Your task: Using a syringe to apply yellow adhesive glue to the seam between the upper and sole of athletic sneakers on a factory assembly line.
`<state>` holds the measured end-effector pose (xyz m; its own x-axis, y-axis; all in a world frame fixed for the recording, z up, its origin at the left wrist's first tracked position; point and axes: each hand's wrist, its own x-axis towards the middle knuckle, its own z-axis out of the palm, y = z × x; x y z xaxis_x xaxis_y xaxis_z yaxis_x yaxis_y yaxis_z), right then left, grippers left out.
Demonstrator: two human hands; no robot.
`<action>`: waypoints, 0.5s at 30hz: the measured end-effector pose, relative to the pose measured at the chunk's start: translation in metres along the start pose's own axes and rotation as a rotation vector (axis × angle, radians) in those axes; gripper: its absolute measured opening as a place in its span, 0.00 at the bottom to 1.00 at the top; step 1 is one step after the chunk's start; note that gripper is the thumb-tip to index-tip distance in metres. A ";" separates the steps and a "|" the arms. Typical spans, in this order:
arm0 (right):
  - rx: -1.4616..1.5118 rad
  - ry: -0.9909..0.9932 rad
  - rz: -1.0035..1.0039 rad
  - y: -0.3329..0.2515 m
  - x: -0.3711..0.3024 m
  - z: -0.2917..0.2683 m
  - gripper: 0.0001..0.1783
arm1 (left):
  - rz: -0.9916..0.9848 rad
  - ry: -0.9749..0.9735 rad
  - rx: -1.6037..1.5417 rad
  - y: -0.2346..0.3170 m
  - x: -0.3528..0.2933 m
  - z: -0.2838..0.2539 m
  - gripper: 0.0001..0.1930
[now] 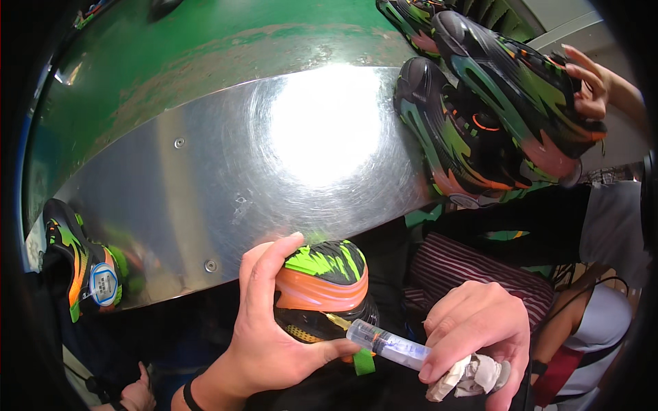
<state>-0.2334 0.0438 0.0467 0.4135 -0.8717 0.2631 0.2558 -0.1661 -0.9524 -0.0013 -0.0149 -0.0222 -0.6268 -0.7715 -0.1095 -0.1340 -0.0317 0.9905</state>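
My left hand (264, 342) is closed round a sneaker (322, 291), its thumb on the near side and its fingers along the left edge. The end facing me shows a bright green and black sole and an orange band. My right hand (480, 318) grips a clear syringe (387, 346) with a yellow tip. That tip meets the sneaker just below the orange band; whether anything flows from it is too small to tell. A crumpled whitish wrapping (469, 377) covers the syringe's rear end, by my right fingers.
A shiny metal plate (212, 185) with screws lies beyond my hands, bordering a green surface (226, 48). One sneaker (68, 260) with a round tag stands at the left. Several more sneakers (445, 130) are at the upper right, where another person's hand (589, 82) holds one.
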 end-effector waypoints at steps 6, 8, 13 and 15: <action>0.021 0.043 -0.053 0.002 -0.006 0.000 0.35 | -0.038 0.011 -0.192 -0.002 0.002 -0.006 0.58; 0.022 0.049 -0.067 0.002 -0.007 -0.002 0.35 | -0.038 -0.005 -0.275 -0.002 0.004 -0.006 0.58; 0.021 0.041 -0.001 0.004 -0.009 -0.002 0.34 | -0.067 -0.051 -0.516 0.002 0.005 -0.010 0.60; 0.044 0.062 -0.018 0.006 -0.011 -0.001 0.34 | -0.081 -0.041 -0.517 0.002 0.005 -0.011 0.60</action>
<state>-0.2373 0.0518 0.0380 0.3539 -0.8959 0.2687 0.3012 -0.1627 -0.9396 0.0036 -0.0262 -0.0198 -0.6614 -0.7280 -0.1805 0.2066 -0.4082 0.8892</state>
